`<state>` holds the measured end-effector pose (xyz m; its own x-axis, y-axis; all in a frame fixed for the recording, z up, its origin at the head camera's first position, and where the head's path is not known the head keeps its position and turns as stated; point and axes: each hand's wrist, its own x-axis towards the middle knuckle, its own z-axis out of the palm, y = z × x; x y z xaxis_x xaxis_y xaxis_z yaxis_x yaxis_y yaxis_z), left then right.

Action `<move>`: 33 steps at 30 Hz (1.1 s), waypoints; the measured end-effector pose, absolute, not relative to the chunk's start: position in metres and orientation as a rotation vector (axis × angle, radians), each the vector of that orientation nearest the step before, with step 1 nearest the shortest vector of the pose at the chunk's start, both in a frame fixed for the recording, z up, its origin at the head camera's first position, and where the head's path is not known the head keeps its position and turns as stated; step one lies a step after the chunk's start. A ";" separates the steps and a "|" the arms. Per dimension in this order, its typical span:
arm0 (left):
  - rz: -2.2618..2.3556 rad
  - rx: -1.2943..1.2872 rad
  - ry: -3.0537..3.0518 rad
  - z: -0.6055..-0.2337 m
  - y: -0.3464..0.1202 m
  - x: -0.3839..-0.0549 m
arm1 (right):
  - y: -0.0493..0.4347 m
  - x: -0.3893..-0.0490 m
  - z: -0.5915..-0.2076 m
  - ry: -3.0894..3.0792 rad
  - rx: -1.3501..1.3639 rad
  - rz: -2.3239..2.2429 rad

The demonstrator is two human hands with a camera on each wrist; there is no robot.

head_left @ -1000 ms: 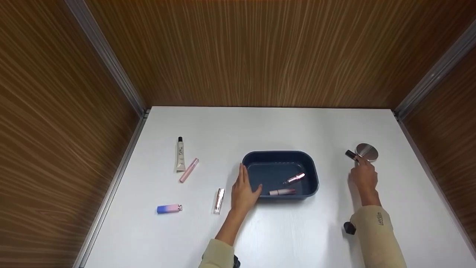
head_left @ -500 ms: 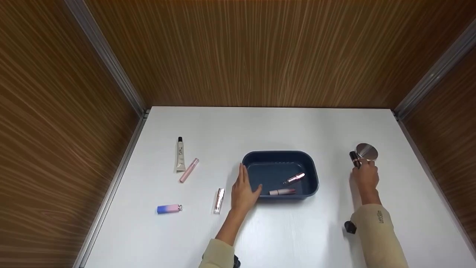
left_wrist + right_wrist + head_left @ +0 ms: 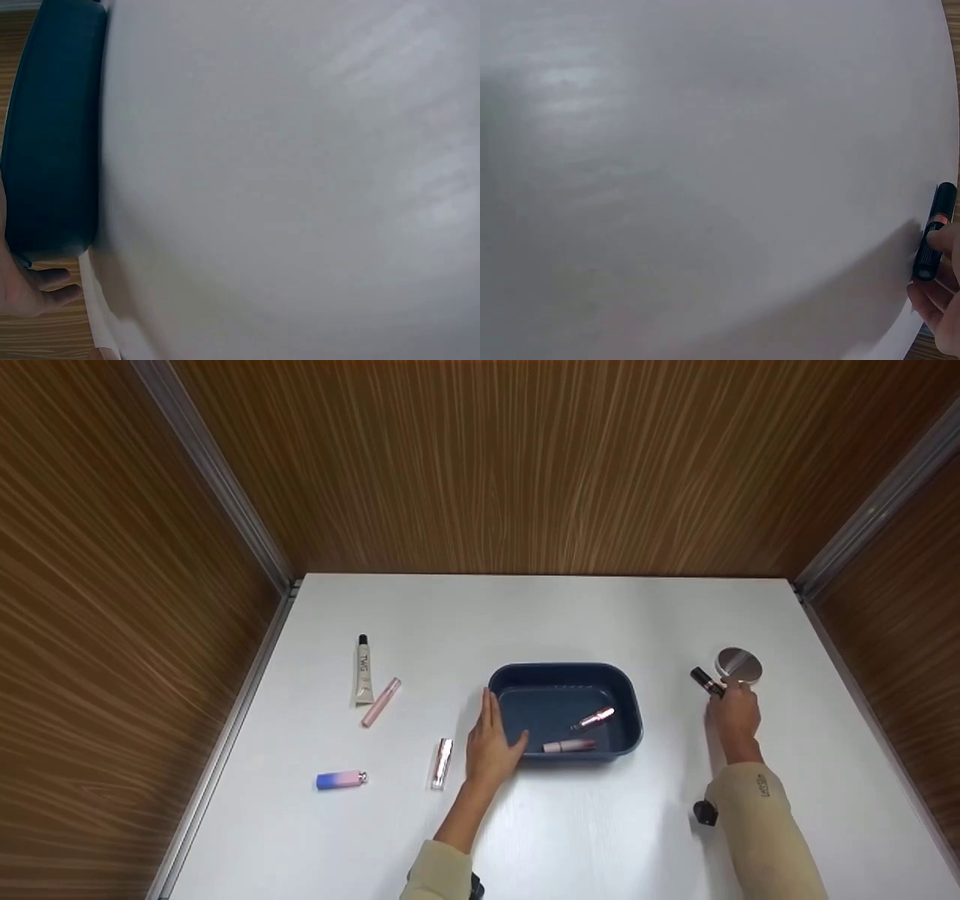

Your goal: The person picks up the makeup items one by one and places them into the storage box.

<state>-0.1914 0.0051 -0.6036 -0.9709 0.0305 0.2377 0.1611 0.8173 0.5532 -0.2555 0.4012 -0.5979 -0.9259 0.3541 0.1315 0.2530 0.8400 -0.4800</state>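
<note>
My left hand [image 3: 491, 751] lies against the near left corner of a dark blue bin [image 3: 628, 701], its fingers straight along the outer side and the thumb at the front rim. In the left wrist view, its fingertips show below the bin's wall [image 3: 56, 142]. Inside the bin are a shiny pink tube [image 3: 596, 718] and a pale pink lipstick tube [image 3: 559, 747]. On the right, my right hand [image 3: 736, 712] pinches a black lipstick tube [image 3: 705, 680] with a rose-gold band. The right wrist view shows the thumb on this black tube [image 3: 933, 240].
Just beyond the right hand lies a round mirrored compact [image 3: 739, 662]. Left of the bin are a silvery pink tube [image 3: 442, 763], a blue-and-pink lipstick [image 3: 341, 780], a slim pink tube [image 3: 382, 703] and a beige squeeze tube [image 3: 363, 671]. Wood-grain panels [image 3: 525, 472] enclose the white table [image 3: 570, 840].
The black lipstick tube has turned in my right hand, first swinging toward upright in the head view, then tilting back to the left. My left hand and the bin stay put.
</note>
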 end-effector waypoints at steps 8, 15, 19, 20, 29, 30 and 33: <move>-0.890 -0.137 -2.812 -0.604 0.005 -0.192 | 0.399 -0.256 -0.598 -2.849 -0.521 0.738; -0.864 -0.150 -2.808 -0.603 0.004 -0.192 | 0.397 -0.256 -0.599 -2.871 -0.466 0.720; -0.871 -0.153 -2.803 -0.603 0.005 -0.192 | 0.395 -0.256 -0.598 -2.878 -0.468 0.720; -0.867 -0.154 -2.805 -0.603 0.005 -0.193 | 0.395 -0.256 -0.598 -2.876 -0.469 0.723; -0.861 -0.143 -2.822 -0.601 0.004 -0.192 | 0.394 -0.255 -0.600 -2.868 -0.466 0.732; -0.863 -0.142 -2.822 -0.601 0.004 -0.192 | 0.395 -0.255 -0.600 -2.862 -0.467 0.731; -0.867 -0.140 -2.826 -0.601 0.004 -0.192 | 0.395 -0.254 -0.600 -2.844 -0.473 0.736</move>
